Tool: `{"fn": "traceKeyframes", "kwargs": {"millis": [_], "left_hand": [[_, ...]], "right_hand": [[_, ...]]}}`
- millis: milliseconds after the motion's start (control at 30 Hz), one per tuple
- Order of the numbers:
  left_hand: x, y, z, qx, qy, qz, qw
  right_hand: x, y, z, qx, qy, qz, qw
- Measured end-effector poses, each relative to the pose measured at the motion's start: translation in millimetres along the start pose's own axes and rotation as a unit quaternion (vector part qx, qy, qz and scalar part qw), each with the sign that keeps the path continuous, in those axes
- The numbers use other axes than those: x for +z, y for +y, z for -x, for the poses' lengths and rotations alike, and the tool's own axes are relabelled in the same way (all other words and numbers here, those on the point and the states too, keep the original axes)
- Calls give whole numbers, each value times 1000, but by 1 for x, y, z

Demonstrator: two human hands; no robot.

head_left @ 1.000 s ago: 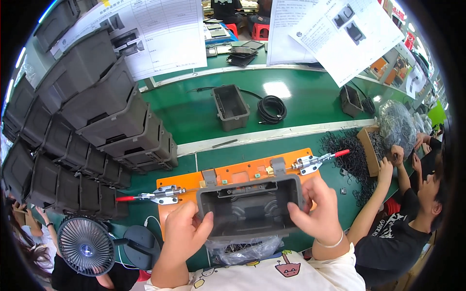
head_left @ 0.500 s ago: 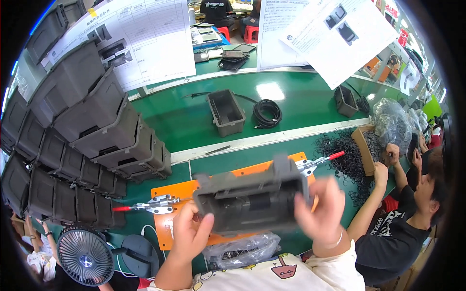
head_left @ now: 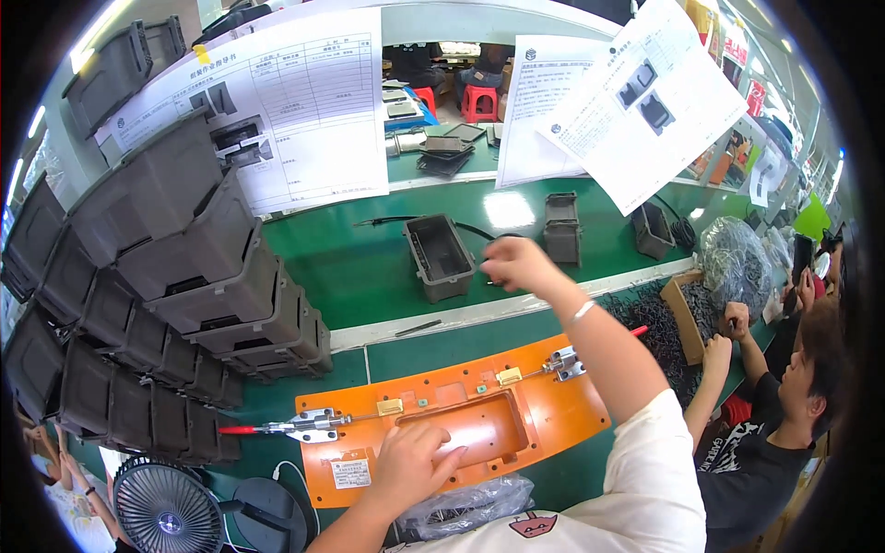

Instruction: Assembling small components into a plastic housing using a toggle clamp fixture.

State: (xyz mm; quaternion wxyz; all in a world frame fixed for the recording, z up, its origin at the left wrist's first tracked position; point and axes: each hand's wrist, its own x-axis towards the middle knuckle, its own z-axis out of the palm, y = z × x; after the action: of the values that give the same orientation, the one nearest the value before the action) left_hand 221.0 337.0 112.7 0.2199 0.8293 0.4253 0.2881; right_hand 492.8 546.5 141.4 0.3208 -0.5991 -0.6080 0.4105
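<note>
My right hand [head_left: 524,265] reaches far over the green bench, its fingers loosely bent and nothing visible in them. Just left of its fingertips stands an open grey plastic box [head_left: 439,260]; most of a black cable coil is hidden behind the hand. Beyond my right forearm, another grey box [head_left: 562,238] sits on the bench. My left hand [head_left: 413,465] is low over the orange fixture [head_left: 562,415], thumb apart from its fingers, beside the rectangular recess, which holds no box. Toggle clamps [head_left: 318,422] with red handles flank the fixture.
Stacked grey boxes [head_left: 207,267] crowd the left side; a fan [head_left: 166,507] stands below them. Printed sheets [head_left: 304,120] hang ahead. At right are black clips [head_left: 678,346], a cardboard box [head_left: 680,318], plastic bags [head_left: 733,253] and a co-worker [head_left: 784,405]. A plastic bag [head_left: 475,502] lies before me.
Both hands have let go of the grey box they held over the fixture. A grey box now stands on the far bench. My right hand has moved forward; my left rests lower over the fixture.
</note>
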Motion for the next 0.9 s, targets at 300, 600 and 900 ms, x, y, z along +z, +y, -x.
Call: {"fn": "traceKeyframes", "kwargs": {"millis": [300, 600, 900], "left_hand": [[3, -3, -4, -21, -14, 18, 1000], [-6, 7, -7, 223, 309, 16, 925], [-2, -16, 27, 57, 112, 164, 978]], "right_hand": [[54, -26, -28, -278, 23, 554, 785], [103, -96, 223, -477, 0, 360, 802], [70, -20, 244, -364, -80, 414, 831]]}}
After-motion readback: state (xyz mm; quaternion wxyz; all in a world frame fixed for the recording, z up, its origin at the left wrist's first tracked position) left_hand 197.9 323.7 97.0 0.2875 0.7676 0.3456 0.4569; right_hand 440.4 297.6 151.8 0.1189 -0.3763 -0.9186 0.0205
